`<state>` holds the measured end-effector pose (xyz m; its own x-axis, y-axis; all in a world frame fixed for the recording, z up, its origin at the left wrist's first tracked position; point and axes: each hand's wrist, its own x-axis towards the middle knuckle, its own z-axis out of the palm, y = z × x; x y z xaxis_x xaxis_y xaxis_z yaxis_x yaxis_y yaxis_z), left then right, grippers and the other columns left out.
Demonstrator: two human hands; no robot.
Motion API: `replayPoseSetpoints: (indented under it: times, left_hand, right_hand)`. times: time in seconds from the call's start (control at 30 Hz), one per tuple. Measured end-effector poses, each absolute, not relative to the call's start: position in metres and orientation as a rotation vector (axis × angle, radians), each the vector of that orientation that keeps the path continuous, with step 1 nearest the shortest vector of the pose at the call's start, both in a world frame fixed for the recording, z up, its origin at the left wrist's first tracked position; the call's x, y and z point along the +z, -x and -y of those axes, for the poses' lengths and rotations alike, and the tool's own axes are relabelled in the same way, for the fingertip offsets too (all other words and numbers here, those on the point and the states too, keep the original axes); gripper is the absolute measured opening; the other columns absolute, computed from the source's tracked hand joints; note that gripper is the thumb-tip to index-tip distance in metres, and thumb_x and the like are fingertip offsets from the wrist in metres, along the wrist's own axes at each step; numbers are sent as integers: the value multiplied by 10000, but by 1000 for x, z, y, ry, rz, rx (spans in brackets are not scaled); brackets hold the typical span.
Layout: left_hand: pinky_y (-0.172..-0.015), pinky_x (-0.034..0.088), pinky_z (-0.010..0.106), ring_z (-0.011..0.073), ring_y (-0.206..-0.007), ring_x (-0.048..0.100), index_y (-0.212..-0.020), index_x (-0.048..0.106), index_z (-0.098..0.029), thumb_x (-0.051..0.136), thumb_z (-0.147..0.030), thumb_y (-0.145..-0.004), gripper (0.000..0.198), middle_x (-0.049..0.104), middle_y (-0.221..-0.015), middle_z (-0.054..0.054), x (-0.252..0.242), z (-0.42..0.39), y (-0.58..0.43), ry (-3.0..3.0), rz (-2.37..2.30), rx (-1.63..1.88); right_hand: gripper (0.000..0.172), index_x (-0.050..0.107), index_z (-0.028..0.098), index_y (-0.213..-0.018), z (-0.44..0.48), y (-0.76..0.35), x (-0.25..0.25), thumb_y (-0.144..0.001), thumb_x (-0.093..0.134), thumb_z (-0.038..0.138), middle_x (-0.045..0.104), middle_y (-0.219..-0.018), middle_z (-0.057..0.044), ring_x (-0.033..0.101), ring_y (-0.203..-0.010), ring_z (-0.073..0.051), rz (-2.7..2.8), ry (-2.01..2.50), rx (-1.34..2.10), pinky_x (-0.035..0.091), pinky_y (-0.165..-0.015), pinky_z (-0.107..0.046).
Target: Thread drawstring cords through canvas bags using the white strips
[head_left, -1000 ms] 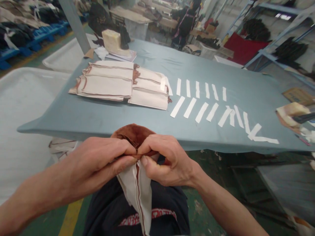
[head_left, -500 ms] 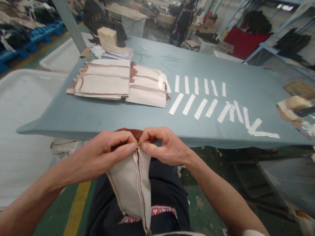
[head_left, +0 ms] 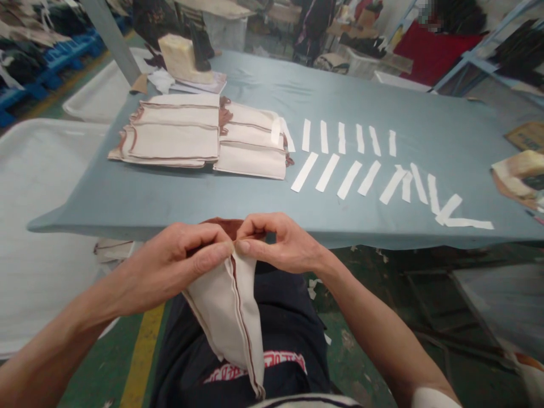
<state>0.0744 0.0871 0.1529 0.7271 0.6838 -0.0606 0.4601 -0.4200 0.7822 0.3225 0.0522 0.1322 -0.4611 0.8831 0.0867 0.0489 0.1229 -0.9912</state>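
Head view, lower centre: left hand [head_left: 178, 258] and right hand [head_left: 280, 243] each pinch shut on the top edge of the cream fabric piece [head_left: 225, 306], hanging over the lap below the table [head_left: 170, 198] edge; in my judgement the pinches should sit close beside the brown seam. The stacked pieces [head_left: 178, 136] upper left and white strips [head_left: 348, 178] centre right obstruct nothing.
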Motion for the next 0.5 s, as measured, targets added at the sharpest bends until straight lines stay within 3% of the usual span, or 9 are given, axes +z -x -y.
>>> replayPoseSetpoints:
  times: [0.13, 0.3, 0.5]
  left_hand:
    - [-496, 350, 201, 124, -570, 483, -841, 771, -196, 636, -515, -1030, 395, 586, -655, -43, 154, -87, -82, -1948, -907, 301]
    - [-494, 331, 201, 113, -546, 421, -805, 728, -196, 637, -466, -984, 337, 483, -613, -68, 154, -94, -82, -1972, -908, 285]
    - [-769, 507, 166, 125, -812, 634, -934, 782, -165, 636, -383, -1083, 302, 718, -840, -57, 153, -105, -59, -2048, -936, 321]
  right_hand:
    - [274, 675, 191, -875, -56, -329, 121, -959, 799, 420, 586, -782, 45, 479, -712, -114, 1611, 929, 1494, 455, -700, -252]
    - [301, 694, 181, -920, -61, -337, 115, -1026, 733, 460, 593, -796, 42, 484, -724, -119, 1669, 958, 1456, 445, -694, -255]
    - [250, 771, 186, -1099, -78, -338, 131, -1122, 685, 419, 691, -897, 27, 601, -822, -133, 1769, 919, 1378, 519, -752, -254]
